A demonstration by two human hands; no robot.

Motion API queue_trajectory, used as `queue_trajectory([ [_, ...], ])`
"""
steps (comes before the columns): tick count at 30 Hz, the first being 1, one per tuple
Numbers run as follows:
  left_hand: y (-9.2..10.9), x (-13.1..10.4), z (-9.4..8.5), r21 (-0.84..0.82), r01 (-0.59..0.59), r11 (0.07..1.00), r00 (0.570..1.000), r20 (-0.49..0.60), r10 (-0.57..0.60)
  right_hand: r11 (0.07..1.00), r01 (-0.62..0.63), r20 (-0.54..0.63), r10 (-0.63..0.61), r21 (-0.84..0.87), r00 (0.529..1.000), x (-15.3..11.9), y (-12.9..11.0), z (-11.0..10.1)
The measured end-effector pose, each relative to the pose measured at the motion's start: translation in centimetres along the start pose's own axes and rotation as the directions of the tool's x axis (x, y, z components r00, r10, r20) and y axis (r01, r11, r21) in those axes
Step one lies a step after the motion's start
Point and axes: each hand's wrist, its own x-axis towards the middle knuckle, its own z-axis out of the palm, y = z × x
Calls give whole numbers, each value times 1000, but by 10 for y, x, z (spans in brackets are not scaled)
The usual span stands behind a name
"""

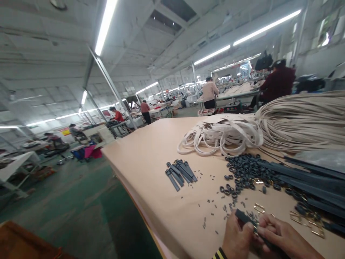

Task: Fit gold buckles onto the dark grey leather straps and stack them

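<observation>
Low at the right, my left hand point(237, 235) is closed on a dark strap point(244, 216), which sticks up past its fingers. My right hand point(283, 232) pinches the same strap close beside it, where a small gold-coloured buckle point(255, 227) shows between the two hands. Part of the strap is hidden under the fingers. Beyond the hands lie small dark bits, loose gold buckles point(259, 208) and a heap of dark loops point(242, 169). A small group of dark straps with buckles point(180, 172) rests on the middle of the table.
The tan table point(151, 154) has its left edge running diagonally toward me. Pale straps point(221, 135) lie coiled at the back, beside a large pale bundle point(304, 118). Long dark strips point(307, 176) lie at the right. Several people are at other tables farther away.
</observation>
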Motion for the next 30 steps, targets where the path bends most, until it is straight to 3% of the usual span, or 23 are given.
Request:
queue_trajectory([
  [4, -8, -3, -1, 107, 34, 994, 998, -60, -27, 996, -67, 40, 65, 56, 997, -1, 1, 2],
  [8, -3, -1, -3, 157, 67, 985, 997, -41, -62, 993, -113, 24, 113, 43, 993, -4, -8, 9],
  [14, 0, -4, 1, 236, 72, 969, 996, -62, -60, 968, 95, -100, -121, -232, 988, -4, -7, 9],
  [17, 0, -10, 5, 280, 60, 958, 992, -122, -27, 916, 113, -150, -183, -386, 972, -1, -2, 3],
  [19, 3, -13, 6, 280, -10, 960, 993, -113, 43, 882, 119, -159, -212, -455, 964, 1, 2, -2],
  [22, 15, -15, 2, 165, -102, 981, 995, 35, 98, 856, 108, -152, -211, -505, 966, 3, 6, -12],
  [26, 28, -10, -9, -173, 158, 972, 950, 296, -102, 860, 121, -114, -202, -495, 973, 1, 2, -15],
  [28, 26, -7, -13, -230, 242, 943, 945, 277, -175, 875, 146, -28, -178, -461, 984, -2, -4, -9],
  [30, 18, -5, -15, -223, 253, 941, 955, 210, -207, 891, 156, 33, -158, -427, 987, -4, -9, -2],
])
